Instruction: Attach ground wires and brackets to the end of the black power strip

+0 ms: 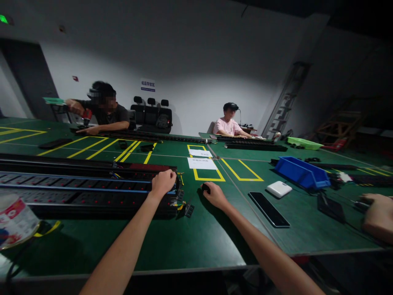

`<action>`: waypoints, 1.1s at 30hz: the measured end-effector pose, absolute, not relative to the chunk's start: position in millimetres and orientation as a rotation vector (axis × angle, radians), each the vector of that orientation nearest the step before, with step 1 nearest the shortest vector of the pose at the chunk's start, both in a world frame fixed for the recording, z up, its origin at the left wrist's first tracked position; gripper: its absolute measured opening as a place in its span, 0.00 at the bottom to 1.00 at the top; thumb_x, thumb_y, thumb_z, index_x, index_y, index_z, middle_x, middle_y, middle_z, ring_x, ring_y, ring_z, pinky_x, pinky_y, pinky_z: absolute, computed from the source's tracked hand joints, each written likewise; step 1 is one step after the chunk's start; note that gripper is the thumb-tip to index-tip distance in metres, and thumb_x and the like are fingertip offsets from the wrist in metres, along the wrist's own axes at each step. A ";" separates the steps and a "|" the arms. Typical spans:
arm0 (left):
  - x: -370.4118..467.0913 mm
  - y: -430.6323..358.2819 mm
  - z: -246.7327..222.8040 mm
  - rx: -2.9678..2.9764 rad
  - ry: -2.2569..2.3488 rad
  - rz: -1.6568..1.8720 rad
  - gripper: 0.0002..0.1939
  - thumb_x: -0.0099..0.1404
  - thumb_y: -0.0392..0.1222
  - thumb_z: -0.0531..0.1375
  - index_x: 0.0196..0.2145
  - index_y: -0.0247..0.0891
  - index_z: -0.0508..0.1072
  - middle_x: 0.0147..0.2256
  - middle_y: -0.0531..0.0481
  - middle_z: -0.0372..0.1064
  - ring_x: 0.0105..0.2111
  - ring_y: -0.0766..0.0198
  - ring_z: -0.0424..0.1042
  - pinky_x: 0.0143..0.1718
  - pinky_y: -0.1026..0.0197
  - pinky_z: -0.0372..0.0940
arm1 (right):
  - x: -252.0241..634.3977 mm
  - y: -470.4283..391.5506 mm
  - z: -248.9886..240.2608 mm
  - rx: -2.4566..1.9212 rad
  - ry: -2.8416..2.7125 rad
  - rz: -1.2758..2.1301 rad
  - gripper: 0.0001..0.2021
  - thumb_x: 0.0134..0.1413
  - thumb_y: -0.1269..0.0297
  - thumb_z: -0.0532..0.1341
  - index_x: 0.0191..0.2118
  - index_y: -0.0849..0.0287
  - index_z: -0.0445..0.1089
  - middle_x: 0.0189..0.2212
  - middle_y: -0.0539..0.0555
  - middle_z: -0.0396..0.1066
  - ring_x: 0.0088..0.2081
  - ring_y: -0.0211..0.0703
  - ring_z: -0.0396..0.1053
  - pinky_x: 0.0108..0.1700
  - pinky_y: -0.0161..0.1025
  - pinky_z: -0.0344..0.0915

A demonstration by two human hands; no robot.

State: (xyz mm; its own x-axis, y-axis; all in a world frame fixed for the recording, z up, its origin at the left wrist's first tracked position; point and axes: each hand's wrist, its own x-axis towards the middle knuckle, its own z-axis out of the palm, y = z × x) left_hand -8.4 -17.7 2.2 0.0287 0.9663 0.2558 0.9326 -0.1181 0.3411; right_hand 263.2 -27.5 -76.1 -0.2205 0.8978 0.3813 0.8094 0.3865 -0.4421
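My left hand [164, 182] is closed at the right end of the long black strips [92, 196] with red dots. What its fingers hold, if anything, is hidden. To its right, my right hand [214, 194] has its fingers closed around a small black part [206, 188], just above the green table [211, 241]. Yellow and green wires and a small black plug-like piece [189, 210] stick out at the strip ends. Two white paper labels [202, 163] lie beyond my hands.
A black phone [268, 209], a white box [279, 189] and a blue bin [302, 172] are on the right. A co-worker's hand [380, 215] is at the right edge. Bottom left stands a printed tub [15, 221]. Two people work across the table, one with a red drill [87, 114].
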 end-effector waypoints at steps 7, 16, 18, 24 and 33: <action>-7.6 -18.1 2.5 2.152 1.978 0.823 0.16 0.68 0.54 0.53 0.44 0.43 0.72 0.42 0.44 0.75 0.42 0.52 0.75 0.42 0.55 0.67 | 230.7 18.5 -75.2 -1.569 -1.958 0.191 0.19 0.49 0.73 0.60 0.49 0.58 0.72 0.42 0.56 0.77 0.42 0.48 0.73 0.43 0.37 0.65; -4.8 -17.0 0.2 2.196 1.966 0.878 0.17 0.66 0.55 0.56 0.47 0.44 0.71 0.46 0.44 0.70 0.47 0.52 0.71 0.44 0.54 0.66 | 192.0 59.8 -79.5 -1.626 -1.787 0.303 0.18 0.58 0.66 0.59 0.54 0.53 0.71 0.48 0.54 0.76 0.49 0.49 0.73 0.51 0.41 0.66; -4.7 -15.9 -1.5 2.250 1.950 0.893 0.16 0.66 0.54 0.56 0.47 0.44 0.71 0.45 0.43 0.70 0.48 0.51 0.70 0.46 0.54 0.66 | 190.3 59.7 -80.4 -1.627 -1.790 0.315 0.19 0.60 0.66 0.57 0.57 0.53 0.69 0.49 0.55 0.76 0.50 0.50 0.72 0.52 0.42 0.66; -4.4 -16.2 -1.0 2.357 1.930 0.868 0.14 0.67 0.50 0.55 0.45 0.42 0.73 0.45 0.42 0.70 0.48 0.52 0.69 0.49 0.53 0.64 | 191.4 49.4 -81.5 -1.572 -1.850 0.308 0.26 0.58 0.70 0.57 0.63 0.56 0.62 0.49 0.57 0.74 0.49 0.49 0.72 0.50 0.41 0.66; -6.3 -16.8 3.1 2.300 1.938 0.847 0.14 0.69 0.47 0.53 0.46 0.42 0.74 0.47 0.43 0.72 0.48 0.53 0.69 0.51 0.54 0.63 | 188.3 29.6 -73.9 -1.493 -1.991 0.189 0.34 0.57 0.73 0.57 0.69 0.55 0.52 0.54 0.59 0.70 0.52 0.49 0.67 0.54 0.41 0.62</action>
